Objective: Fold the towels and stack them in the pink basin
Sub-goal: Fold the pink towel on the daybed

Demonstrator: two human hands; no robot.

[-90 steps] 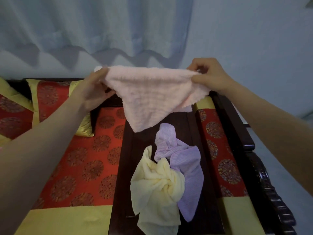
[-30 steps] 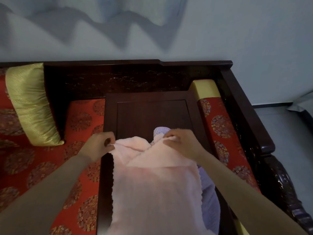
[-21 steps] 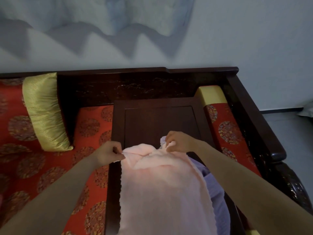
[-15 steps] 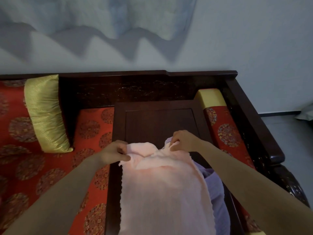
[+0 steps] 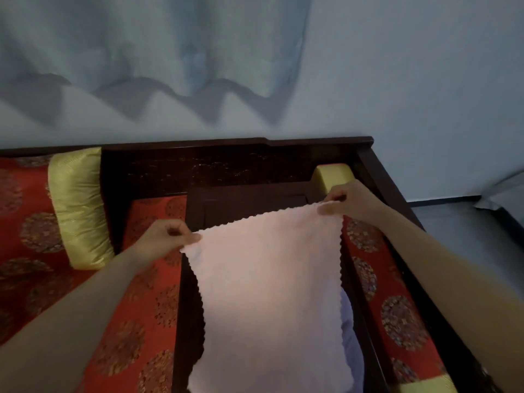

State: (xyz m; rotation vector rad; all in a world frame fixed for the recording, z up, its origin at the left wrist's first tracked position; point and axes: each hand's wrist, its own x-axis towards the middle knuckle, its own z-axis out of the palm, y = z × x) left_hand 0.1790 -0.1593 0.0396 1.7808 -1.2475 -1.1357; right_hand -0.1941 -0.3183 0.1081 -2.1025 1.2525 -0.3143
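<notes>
A pale pink towel [image 5: 272, 293] with a scalloped edge is stretched flat over the dark wooden tea table [image 5: 255, 199]. My left hand [image 5: 164, 236] pinches its far left corner and my right hand [image 5: 346, 198] pinches its far right corner, held slightly higher. The towel hangs toward me and covers most of the pile beneath. Only a sliver of the purple towel [image 5: 350, 330] shows at the pink towel's right edge. The yellow towel is hidden, and no pink basin is in view.
The table sits between red patterned seat cushions [image 5: 136, 321] on a dark wooden bench. A gold bolster pillow [image 5: 79, 205] lies at the left. The bench armrest [image 5: 397, 199] runs along the right, with grey floor beyond. A curtain hangs on the wall behind.
My hands have moved apart and away from me, pulling the far edge of the pink towel from bunched to taut. The right hand has risen toward the table's far right corner.
</notes>
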